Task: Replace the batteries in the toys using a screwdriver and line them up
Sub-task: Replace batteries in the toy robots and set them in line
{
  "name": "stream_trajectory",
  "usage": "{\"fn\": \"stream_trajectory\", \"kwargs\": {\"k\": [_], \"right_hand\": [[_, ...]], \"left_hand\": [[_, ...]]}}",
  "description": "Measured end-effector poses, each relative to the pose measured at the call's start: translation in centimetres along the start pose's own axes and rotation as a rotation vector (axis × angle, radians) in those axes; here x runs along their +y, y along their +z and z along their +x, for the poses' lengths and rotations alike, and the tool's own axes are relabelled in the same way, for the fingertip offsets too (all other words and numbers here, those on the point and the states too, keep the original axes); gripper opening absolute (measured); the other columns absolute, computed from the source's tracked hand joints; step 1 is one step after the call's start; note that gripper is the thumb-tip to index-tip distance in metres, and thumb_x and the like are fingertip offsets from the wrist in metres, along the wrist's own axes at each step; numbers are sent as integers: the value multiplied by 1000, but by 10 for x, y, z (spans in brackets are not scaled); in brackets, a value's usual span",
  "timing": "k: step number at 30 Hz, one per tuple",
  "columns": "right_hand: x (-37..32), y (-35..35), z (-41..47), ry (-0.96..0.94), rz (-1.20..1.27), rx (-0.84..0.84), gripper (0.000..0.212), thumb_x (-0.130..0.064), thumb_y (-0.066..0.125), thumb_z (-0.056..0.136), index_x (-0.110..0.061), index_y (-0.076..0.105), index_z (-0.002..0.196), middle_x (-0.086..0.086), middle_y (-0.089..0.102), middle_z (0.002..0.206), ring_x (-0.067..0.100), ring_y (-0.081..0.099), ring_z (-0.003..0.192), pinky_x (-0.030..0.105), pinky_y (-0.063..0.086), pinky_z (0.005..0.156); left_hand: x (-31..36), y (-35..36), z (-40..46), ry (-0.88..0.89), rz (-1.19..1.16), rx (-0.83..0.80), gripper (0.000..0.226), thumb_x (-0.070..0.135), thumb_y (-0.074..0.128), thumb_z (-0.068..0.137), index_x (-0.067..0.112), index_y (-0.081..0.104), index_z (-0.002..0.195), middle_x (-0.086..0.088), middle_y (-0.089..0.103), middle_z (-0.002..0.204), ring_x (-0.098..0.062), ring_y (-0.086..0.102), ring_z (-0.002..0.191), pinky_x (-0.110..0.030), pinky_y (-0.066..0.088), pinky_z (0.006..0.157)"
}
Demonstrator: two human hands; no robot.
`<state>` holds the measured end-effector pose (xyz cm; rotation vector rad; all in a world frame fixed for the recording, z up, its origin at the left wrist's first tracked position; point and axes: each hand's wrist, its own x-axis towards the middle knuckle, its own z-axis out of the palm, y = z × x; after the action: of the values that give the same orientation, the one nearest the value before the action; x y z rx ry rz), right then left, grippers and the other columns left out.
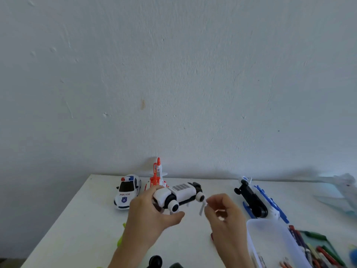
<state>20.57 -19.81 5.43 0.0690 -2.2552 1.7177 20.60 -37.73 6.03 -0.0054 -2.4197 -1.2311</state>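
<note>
Two hands: both work on one toy.
Left hand point(152, 211): grips the white toy car point(178, 193) belly-up above the table point(92, 219), exposing its underside.
Right hand point(224, 213): pinches a small white strip point(202, 207) beside the rear wheel.
Back row: police car point(127, 191), orange rocket point(156, 176).
Right side: blue helicopter point(258, 200) overturned.

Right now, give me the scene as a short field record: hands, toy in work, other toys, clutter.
left hand: grips the white toy car, held upside down above the table
right hand: pinches a small white piece beside the car's end; what it is cannot be told
lined at back: police car, orange rocket toy
right side: blue helicopter, overturned
near right: clear plastic box, crayons
</note>
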Motion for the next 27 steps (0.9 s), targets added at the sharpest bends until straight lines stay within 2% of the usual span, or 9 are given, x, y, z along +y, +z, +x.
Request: {"fn": "stream_trajectory", "kwargs": {"k": [2, 4, 8, 11, 14, 16, 21, 24, 27], "right_hand": [[-4, 6, 4, 277, 219, -131, 5, -17, 62, 90, -15, 58, 93, 1, 72, 76, 18, 65, 72, 27, 47, 67], [-3, 15, 12, 454, 401, -212, 21, -26, 59, 93, -11, 50, 104, 9, 74, 80, 23, 68, 73, 35, 48, 70], [2, 29, 37, 550, 631, -123, 24, -9, 57, 92, -1, 47, 112, 15, 72, 78, 26, 64, 64, 39, 50, 62], [18, 39, 56, 544, 542, -162, 24, -5, 55, 92, -2, 47, 115, 15, 71, 84, 27, 66, 63, 33, 50, 52], [42, 56, 71, 555, 420, -163, 24, -6, 52, 93, -5, 46, 116, 20, 69, 98, 29, 66, 71, 30, 51, 51], [63, 68, 79, 590, 377, -149, 24, -8, 51, 94, -5, 48, 118, 21, 67, 103, 27, 65, 74, 28, 50, 50], [102, 86, 96, 592, 298, -131, 25, -8, 52, 94, -2, 51, 119, 19, 67, 102, 30, 66, 84, 40, 55, 69], [111, 95, 104, 578, 300, -124, 23, -6, 51, 94, -2, 52, 117, 17, 66, 100, 23, 64, 79, 30, 52, 59], [119, 100, 109, 569, 314, -123, 20, -7, 49, 96, -3, 52, 115, 16, 65, 100, 22, 64, 79, 27, 52, 55]], "left_hand": [[-7, 7, 1, 85, 83, 52, 68, 38, 93, 44, 24, 65, 105, 10, 67, 94, -8, 63, 83, -23, 55, 70], [-6, 14, 0, 199, 163, 55, 74, 42, 89, 47, 16, 62, 111, 4, 64, 100, -13, 61, 85, -23, 54, 70], [-12, 19, -1, 316, 143, -68, 67, 54, 76, 60, 28, 54, 118, 15, 54, 103, -5, 58, 89, -19, 53, 76], [-30, 3, 7, 150, 56, -205, 67, 49, 81, 67, 31, 55, 127, 22, 52, 115, 3, 55, 103, -19, 49, 92], [-52, -28, 20, 48, 74, -220, 52, 39, 80, 73, 37, 56, 119, 19, 57, 113, 6, 55, 103, -6, 42, 83], [-79, -53, 29, -92, 107, -233, 43, 36, 78, 76, 40, 54, 113, 14, 58, 112, -1, 55, 103, -11, 39, 80], [-184, -88, 21, -415, 285, -320, 53, 44, 64, 87, 22, 50, 134, -1, 53, 134, -15, 49, 121, -27, 37, 94], [-239, -78, -3, -412, 466, -388, 72, 67, 39, 90, 22, 34, 147, 2, 25, 157, -15, 23, 143, -38, 15, 116], [-256, -65, -18, -296, 620, -335, 92, 76, 3, 76, 29, 19, 152, 10, 7, 160, -10, 3, 147, -38, 0, 118]]}}
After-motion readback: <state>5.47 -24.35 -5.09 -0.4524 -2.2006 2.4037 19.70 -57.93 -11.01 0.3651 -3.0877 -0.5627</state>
